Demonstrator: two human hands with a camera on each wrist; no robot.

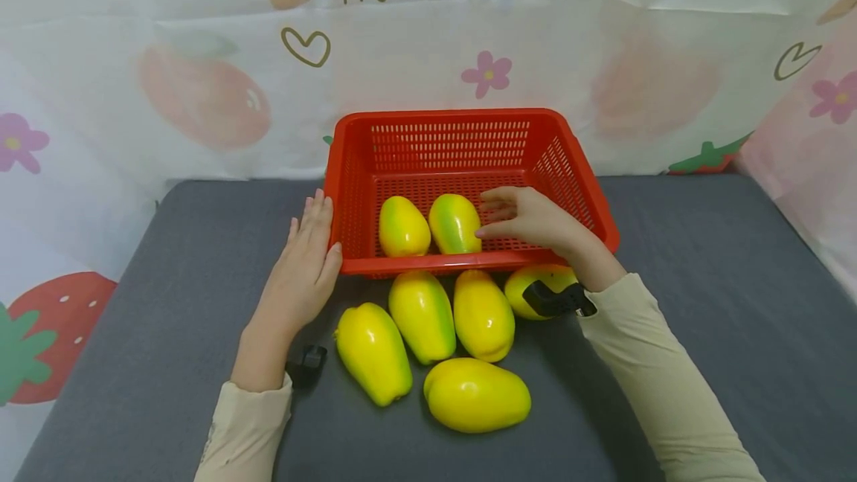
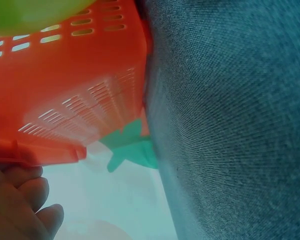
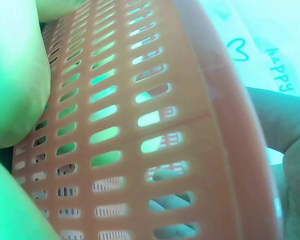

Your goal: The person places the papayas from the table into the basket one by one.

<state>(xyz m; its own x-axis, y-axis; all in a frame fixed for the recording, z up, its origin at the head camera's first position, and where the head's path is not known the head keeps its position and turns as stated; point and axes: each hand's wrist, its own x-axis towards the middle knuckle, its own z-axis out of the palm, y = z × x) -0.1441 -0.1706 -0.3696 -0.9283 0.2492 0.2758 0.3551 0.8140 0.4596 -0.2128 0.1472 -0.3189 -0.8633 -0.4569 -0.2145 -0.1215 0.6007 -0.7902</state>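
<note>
Two yellow-green papayas lie side by side in the red plastic basket [image 1: 445, 262]: the left papaya [image 1: 405, 227] and the right papaya [image 1: 455, 224]. My left hand [image 1: 303, 270] lies against the basket's left side, fingers straight and close together along the rim. Over the basket's right half, my right hand [image 1: 529, 218] reaches in with loosely bent fingers and nothing in its grasp. Its thumb tip is right beside the right papaya. In the right wrist view, the perforated front wall hides part of the right hand [image 3: 295, 145].
In front of the basket, several more papayas lie on the grey cloth, among them a sideways papaya [image 1: 477, 396] nearest me. Another papaya [image 1: 535, 290] sits under my right wrist. A printed curtain [image 1: 428, 43] hangs behind the grey table [image 1: 710, 303].
</note>
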